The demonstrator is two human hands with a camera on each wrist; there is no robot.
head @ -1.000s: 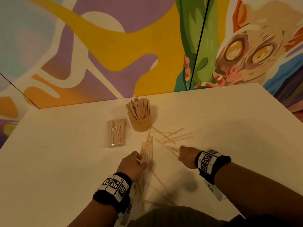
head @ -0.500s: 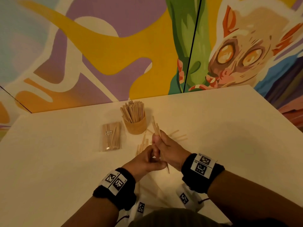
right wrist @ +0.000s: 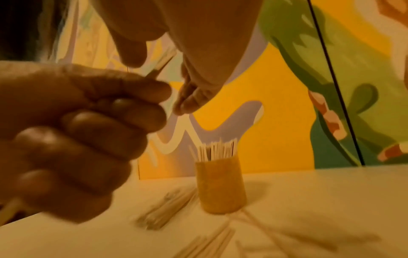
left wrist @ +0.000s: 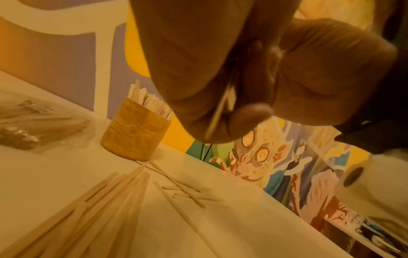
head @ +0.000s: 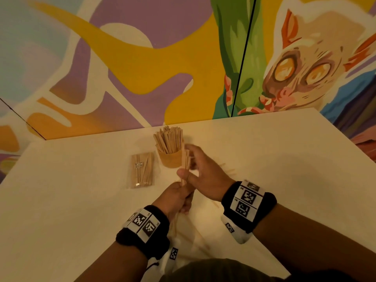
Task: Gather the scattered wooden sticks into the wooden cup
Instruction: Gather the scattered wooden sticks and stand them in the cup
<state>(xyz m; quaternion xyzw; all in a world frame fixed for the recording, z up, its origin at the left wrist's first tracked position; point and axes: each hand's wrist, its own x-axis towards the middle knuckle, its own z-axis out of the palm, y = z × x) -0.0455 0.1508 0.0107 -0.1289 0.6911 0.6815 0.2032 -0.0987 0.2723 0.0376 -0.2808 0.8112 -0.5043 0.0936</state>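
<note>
Hands on stick bundle beside cup

Left hand (head: 179, 197) fists the bundle of sticks (head: 185, 167) at its lower end; right hand (head: 203, 169) pinches its upper part, just right of the wooden cup (head: 170, 159) near the worktop (head: 274, 159) far edge. Loose sticks (left wrist: 123, 190) lie below. Bagged sticks (head: 141, 169) left of cup.

A staged recording booth rather than a lived-in room: a plain white table (head: 264, 159) pushed into a corner of panel walls covered by a bright cartoon cat mural (head: 301, 64)
</note>
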